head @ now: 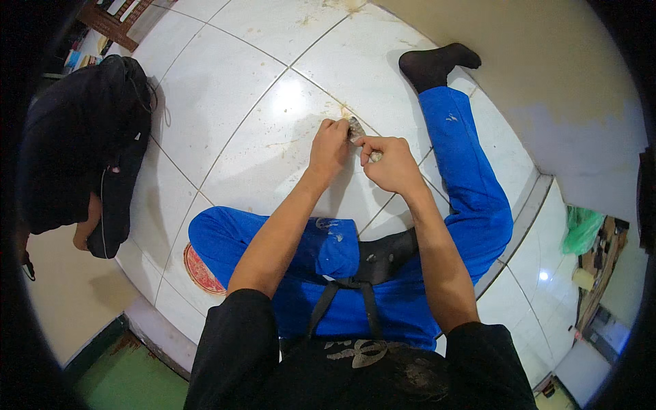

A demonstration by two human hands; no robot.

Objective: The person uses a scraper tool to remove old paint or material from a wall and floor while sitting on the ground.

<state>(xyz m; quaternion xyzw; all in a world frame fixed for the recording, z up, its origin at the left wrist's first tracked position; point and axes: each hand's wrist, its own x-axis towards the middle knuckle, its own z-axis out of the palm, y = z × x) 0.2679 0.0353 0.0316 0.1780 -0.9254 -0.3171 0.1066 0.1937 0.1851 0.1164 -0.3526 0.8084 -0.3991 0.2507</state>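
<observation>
Above the white tiled floor, my right hand is closed around the pale handle of a scraper. Its worn, greyish blade points away from me, close to a grout line. My left hand is beside the blade, fingers curled with the tips at its left edge. Whether those fingers grip the blade or only press on it is hidden. Yellowish residue marks the tiles just beyond the blade.
At left, another person in dark clothes crouches near the floor. My blue-trousered right leg stretches toward the wall. A step edge runs at right, with a green plastic bag beyond. A red round emblem lies by my left knee.
</observation>
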